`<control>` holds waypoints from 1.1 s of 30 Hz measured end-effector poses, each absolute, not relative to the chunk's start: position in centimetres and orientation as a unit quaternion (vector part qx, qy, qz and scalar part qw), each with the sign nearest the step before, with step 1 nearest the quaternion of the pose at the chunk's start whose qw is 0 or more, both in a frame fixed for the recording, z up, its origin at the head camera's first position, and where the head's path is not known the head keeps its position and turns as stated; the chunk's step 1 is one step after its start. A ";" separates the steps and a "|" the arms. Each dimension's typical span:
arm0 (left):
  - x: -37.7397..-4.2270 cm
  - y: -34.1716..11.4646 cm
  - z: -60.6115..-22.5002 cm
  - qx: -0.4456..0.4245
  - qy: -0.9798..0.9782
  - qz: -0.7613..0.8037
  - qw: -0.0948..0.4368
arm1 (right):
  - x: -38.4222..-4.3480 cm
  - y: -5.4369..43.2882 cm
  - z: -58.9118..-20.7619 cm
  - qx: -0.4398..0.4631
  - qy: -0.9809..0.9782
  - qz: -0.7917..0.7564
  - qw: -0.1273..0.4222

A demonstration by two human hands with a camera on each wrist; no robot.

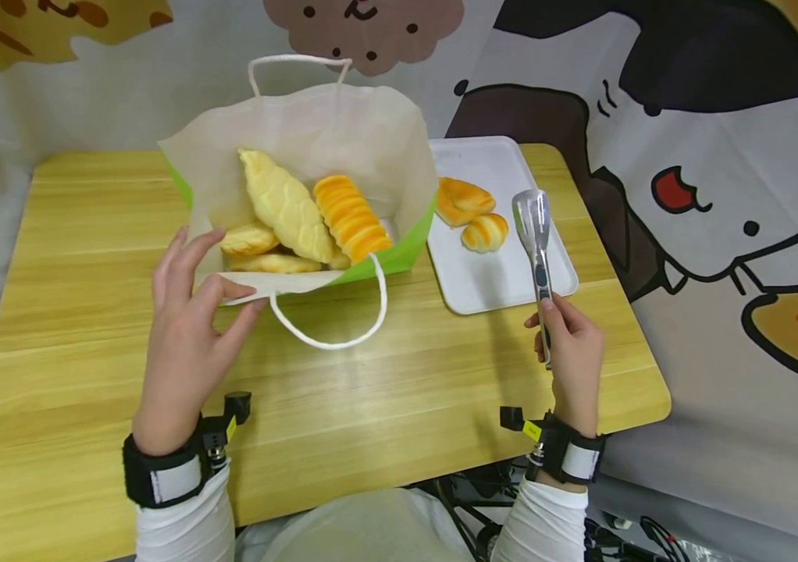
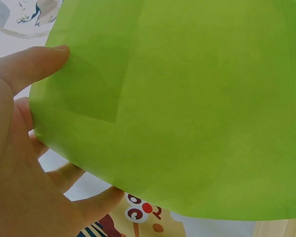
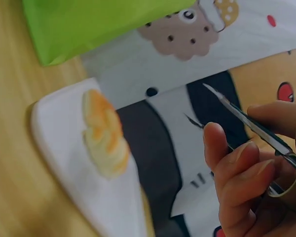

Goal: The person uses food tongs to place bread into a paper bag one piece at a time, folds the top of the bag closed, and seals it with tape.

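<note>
My left hand [image 1: 188, 328] pinches the near rim of a green paper bag [image 2: 187, 108] between thumb and fingers, and the bag's mouth gapes toward me. Inside lie a pale braided bread [image 1: 285, 204], an orange striped bread roll [image 1: 351, 218] and flatter breads [image 1: 276, 263] partly hidden by the rim. Metal tongs [image 1: 536, 234] are gripped in my right hand [image 1: 575, 351]; their tips are apart with nothing between them in the right wrist view. Left of the tongs, a golden bread [image 1: 464, 201] and a small striped roll [image 1: 485, 232] sit on a white tray [image 1: 462, 293].
The bag's white rope handle [image 1: 332, 345] droops over the near side, while the other handle [image 1: 301, 58] stands up behind. A wooden table [image 1: 371, 414] carries the bag and tray. Behind it hangs a cloth [image 1: 216, 78] printed with cartoon animals.
</note>
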State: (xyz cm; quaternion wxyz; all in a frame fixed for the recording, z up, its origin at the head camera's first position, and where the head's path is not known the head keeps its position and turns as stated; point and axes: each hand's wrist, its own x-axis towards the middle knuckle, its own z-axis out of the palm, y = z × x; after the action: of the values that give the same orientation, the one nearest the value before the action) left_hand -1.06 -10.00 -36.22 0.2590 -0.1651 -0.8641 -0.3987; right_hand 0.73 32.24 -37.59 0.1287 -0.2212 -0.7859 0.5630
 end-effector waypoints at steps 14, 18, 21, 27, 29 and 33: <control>-1.1 -10.3 -36.3 -0.174 -0.870 -0.379 0.261 | -0.4 34.1 -42.2 -0.321 -0.784 0.528 0.059; -1.0 -10.3 -36.2 -0.174 -0.874 -0.374 0.257 | -0.7 34.5 -43.5 -0.328 -0.783 0.525 0.057; -1.0 -10.2 -36.2 -0.174 -0.874 -0.374 0.256 | -0.9 34.6 -44.2 -0.334 -0.778 0.530 0.056; -1.1 -10.0 -36.1 -0.165 -0.866 -0.393 0.260 | -1.6 34.2 -44.7 -0.347 -0.762 0.545 0.045; -1.0 -10.0 -36.1 -0.162 -0.868 -0.392 0.259 | -1.8 34.0 -44.7 -0.343 -0.764 0.545 0.039; -1.0 -10.1 -36.0 -0.158 -0.868 -0.394 0.257 | -2.3 33.7 -44.7 -0.336 -0.768 0.545 0.026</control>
State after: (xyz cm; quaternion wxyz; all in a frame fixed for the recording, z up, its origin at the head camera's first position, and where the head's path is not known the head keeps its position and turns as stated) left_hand -0.99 -10.06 -36.03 0.2574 -0.1577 -0.8680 -0.3943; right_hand -2.28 33.67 -44.70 0.0265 -0.3358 -0.7681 0.5446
